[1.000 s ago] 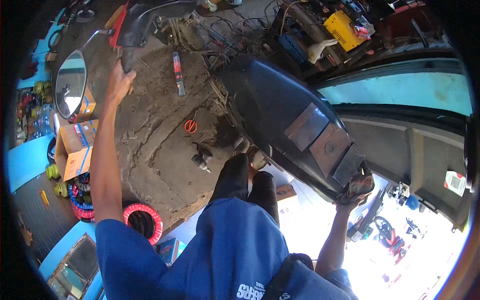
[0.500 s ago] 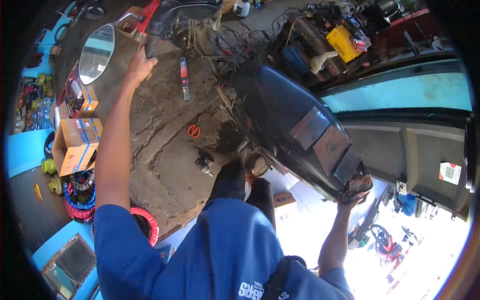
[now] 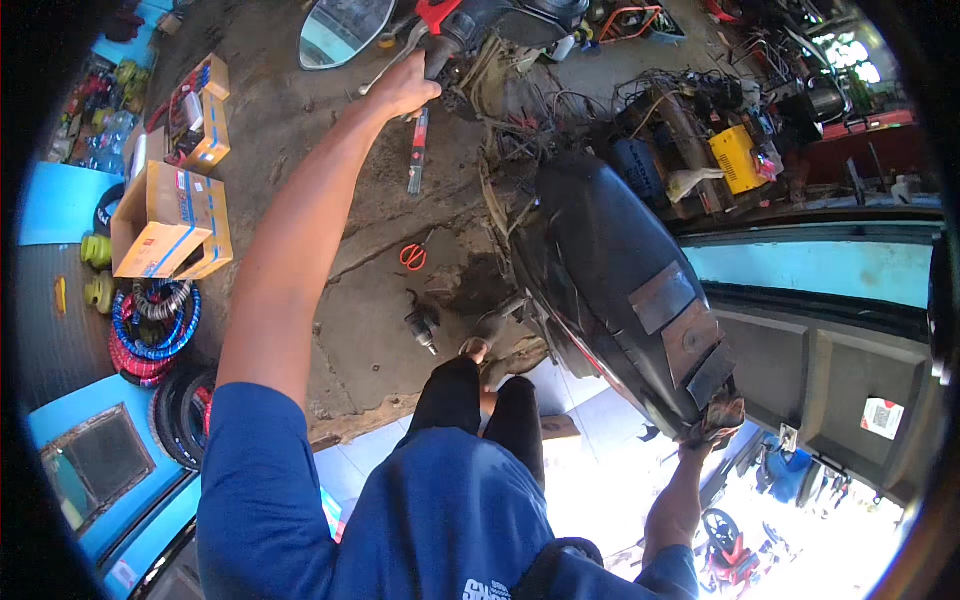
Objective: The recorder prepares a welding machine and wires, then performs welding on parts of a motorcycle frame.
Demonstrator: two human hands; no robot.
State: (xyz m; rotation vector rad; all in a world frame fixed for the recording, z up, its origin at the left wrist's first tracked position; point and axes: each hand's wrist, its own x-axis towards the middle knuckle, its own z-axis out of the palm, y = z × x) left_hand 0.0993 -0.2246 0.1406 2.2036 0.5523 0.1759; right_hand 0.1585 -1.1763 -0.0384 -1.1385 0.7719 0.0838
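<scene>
My left hand (image 3: pixel 405 88) is wrapped round the handlebar grip (image 3: pixel 440 58) of a motorbike, below its mirror (image 3: pixel 345 32). The long black seat (image 3: pixel 590 220) stretches away to my right, with rusty flat metal plates (image 3: pixel 690 340) lying on its rear part. At the tail, my right hand (image 3: pixel 697 447) is closed beside a crumpled brownish piece (image 3: pixel 722 415); its fingers are mostly hidden, so what it grips there cannot be made out.
On the floor lie red-handled scissors (image 3: pixel 413 257), a power drill (image 3: pixel 422 328) and a slim red packet (image 3: pixel 418 150). Cardboard boxes (image 3: pixel 165 215) and tyres (image 3: pixel 180 415) stand at the left. A yellow machine (image 3: pixel 735 160) sits at the far right, near a dark door panel (image 3: pixel 850 370).
The handlebar and mirror have shifted right and farther up in the picture, my left hand staying on the grip. My view has turned too, and my right hand remains at the tail.
</scene>
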